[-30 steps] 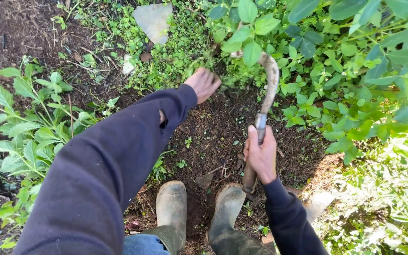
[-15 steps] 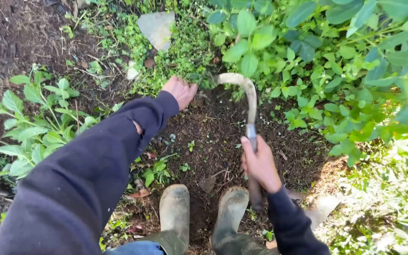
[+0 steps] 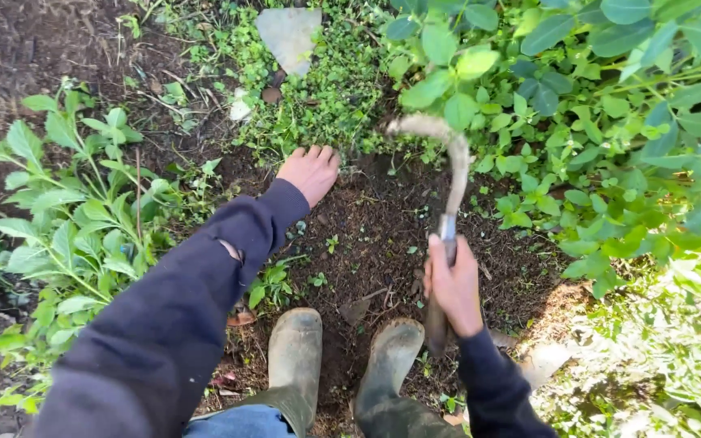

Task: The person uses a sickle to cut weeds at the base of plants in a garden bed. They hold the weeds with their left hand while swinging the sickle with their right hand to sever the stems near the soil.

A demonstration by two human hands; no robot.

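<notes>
My right hand grips the wooden handle of a curved, soil-caked sickle; its hooked blade arches up and left over the dark bare soil. My left hand, in a dark sleeve, reaches forward with fingers down on low green weeds at the soil's far edge. Whether it holds any stems is hidden. My two muddy rubber boots stand on the soil just below both hands.
Tall leafy plants crowd the left side. Dense broad-leaved growth fills the right. A flat grey stone lies at the top among the weeds. Sunlit grass is at the lower right.
The sickle blade has swung from pointing right to hooking left. My left hand has moved left and down, and now rests on the weeds at the soil's edge.
</notes>
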